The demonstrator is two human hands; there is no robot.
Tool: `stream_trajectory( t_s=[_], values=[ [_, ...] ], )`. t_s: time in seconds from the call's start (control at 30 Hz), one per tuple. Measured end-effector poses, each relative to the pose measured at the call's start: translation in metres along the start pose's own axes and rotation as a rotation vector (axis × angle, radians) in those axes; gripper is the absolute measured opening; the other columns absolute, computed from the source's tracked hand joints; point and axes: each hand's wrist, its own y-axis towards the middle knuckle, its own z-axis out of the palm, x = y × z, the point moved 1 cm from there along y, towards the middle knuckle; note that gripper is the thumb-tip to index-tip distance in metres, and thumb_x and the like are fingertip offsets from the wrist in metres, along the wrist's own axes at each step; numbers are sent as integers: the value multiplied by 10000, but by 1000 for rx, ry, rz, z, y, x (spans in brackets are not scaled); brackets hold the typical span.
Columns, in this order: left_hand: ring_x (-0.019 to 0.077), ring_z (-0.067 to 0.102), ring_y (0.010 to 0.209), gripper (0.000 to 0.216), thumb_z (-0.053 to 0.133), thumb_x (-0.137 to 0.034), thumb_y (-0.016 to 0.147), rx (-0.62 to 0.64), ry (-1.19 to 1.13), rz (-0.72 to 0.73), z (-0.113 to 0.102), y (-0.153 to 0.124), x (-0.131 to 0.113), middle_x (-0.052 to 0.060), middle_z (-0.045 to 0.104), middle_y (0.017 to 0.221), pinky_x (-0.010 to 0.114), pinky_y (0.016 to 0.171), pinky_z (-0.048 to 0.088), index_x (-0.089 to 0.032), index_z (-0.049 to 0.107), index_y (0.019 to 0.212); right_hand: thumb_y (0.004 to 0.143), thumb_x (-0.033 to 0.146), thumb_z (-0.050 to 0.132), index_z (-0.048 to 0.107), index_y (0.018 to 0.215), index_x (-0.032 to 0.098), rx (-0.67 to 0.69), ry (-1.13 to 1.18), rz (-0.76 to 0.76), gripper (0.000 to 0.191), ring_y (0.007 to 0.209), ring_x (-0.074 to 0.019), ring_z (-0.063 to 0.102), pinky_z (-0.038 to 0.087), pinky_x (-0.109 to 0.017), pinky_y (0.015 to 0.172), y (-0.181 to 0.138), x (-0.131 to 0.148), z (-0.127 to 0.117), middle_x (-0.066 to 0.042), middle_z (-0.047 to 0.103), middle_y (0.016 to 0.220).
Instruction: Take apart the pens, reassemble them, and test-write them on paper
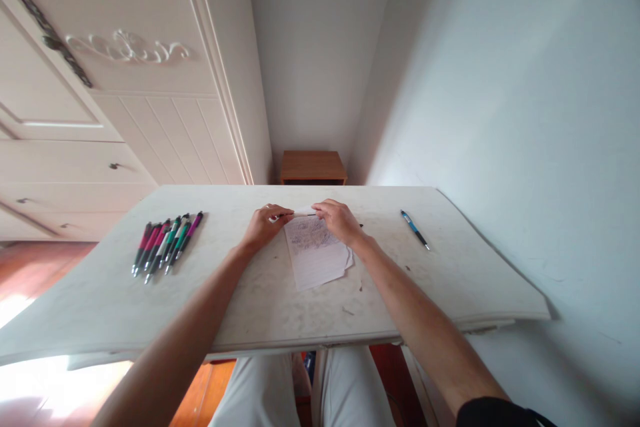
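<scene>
Over the top of a scribbled sheet of paper (317, 260), my left hand (267, 223) and my right hand (340, 219) face each other with fingers pinched. Between their fingertips runs a thin rod, pale at one end and dark at the other, which looks like a pen refill (306, 215). Both hands are closed on it. Dense dark scribbles cover the upper part of the paper, and its lower part is blank. A small dark tip (361, 225) pokes out beside my right wrist; what it belongs to is hidden.
Several pens (165, 243) in pink, green and purple lie side by side on the left of the white table (240, 320). A blue and black pen (415, 230) lies on the right. Beyond the table are a wooden stand (313, 165), a pale cabinet (165, 80) and walls.
</scene>
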Motion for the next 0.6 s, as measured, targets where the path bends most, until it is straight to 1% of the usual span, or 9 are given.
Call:
stream_trajectory(
  t_s=[0.23,0.47,0.6],
  values=[
    [183,604,739,270,608,-441,783,28,0,6,3,-1,-1,46,741,857,309,711,494,-230,760,856,860,59,527,707,1022,166,-27,-9,4,265,836,-152,644,488,-259,806,-1,-2,2,-75,693,934],
    [177,602,704,264,612,-428,781,10,-1,2,2,0,0,50,741,843,307,697,491,-218,760,843,872,75,524,707,1041,177,-34,10,-12,269,815,-144,652,491,-253,801,-2,-1,6,-64,702,911],
    [180,607,708,273,601,-432,785,13,5,-10,2,0,1,50,742,843,313,711,491,-218,760,845,871,102,553,717,1024,180,-19,-13,-29,237,868,-162,658,491,-269,825,-1,0,4,-77,709,939]
  ],
)
